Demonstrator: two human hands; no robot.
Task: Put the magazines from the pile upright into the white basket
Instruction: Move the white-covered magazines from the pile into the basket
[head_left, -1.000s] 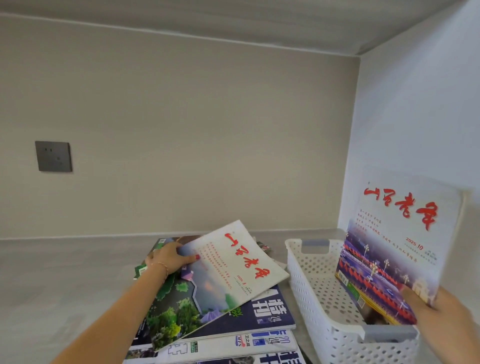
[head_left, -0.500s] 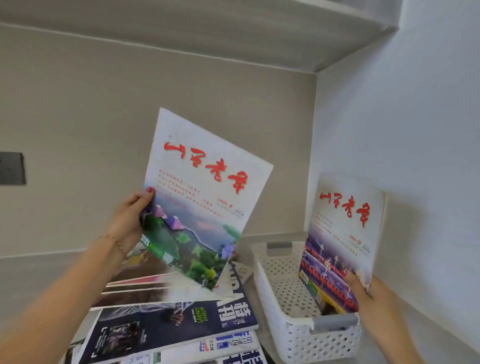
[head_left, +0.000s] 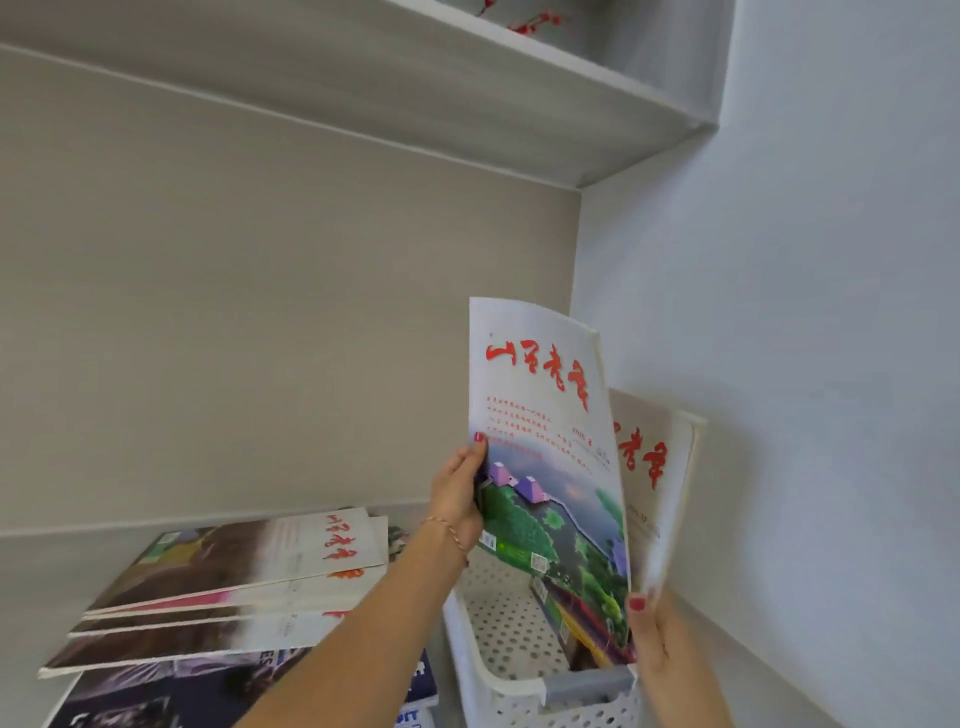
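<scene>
My left hand (head_left: 457, 499) grips the left edge of a white magazine with red title and a green landscape cover (head_left: 545, 457), held upright over the white perforated basket (head_left: 498, 670). Right behind it stands a second magazine with the same red title (head_left: 654, 467), leaning toward the right wall inside the basket. My right hand (head_left: 657, 639) holds the lower right edges of the magazines, thumb on the front one. The pile of magazines (head_left: 244, 582) lies flat on the counter to the left of the basket.
The basket sits in the corner against the pale right wall (head_left: 805, 364). A grey shelf (head_left: 519, 93) hangs overhead. The basket has a grey handle (head_left: 587, 683) at its near end.
My left hand has carried the landscape magazine from above the pile rightward to the basket, in front of the standing magazine. The view has swung left and up.
</scene>
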